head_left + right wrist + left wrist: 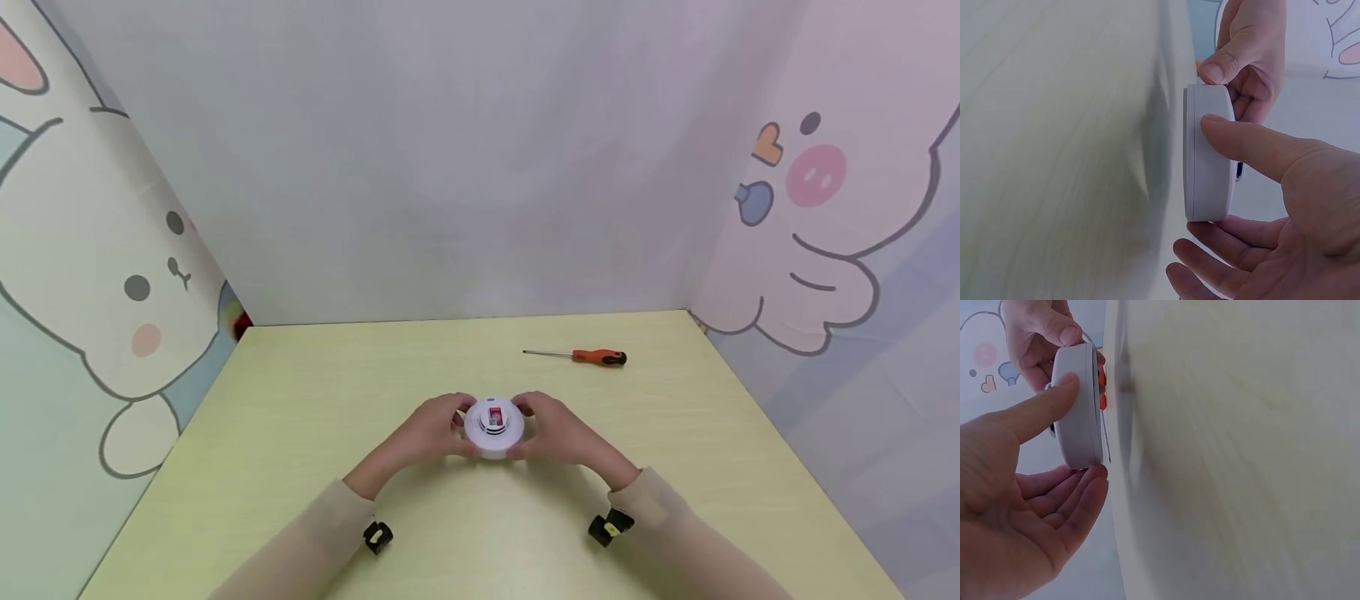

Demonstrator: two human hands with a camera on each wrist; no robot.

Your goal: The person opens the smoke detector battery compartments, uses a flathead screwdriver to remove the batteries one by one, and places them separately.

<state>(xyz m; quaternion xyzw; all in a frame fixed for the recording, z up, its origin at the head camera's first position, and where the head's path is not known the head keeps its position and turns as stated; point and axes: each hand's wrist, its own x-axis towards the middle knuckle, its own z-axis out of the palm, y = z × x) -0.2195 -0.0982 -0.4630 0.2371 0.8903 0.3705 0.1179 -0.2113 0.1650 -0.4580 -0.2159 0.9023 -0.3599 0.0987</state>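
A round white smoke detector (474, 431) with a vented raised centre and a red-and-white label is held between both hands over the middle of the table. My left hand (433, 429) grips its left side, thumb on the near edge and fingers round the far side. From the right, my right hand (558, 429) grips it the same way. In the left wrist view the detector's smooth side wall (1077, 434) shows, with the base standing a little off the tabletop. A thin seam runs round the detector (1213, 181) in the right wrist view.
Behind the hands, toward the back right of the pale wooden table (315, 375), lies a screwdriver (596, 357) with a red and black handle, its shaft pointing left. A plain grey-white curtain (450, 167) hangs at the back edge, with cartoon-printed cloth on both sides.
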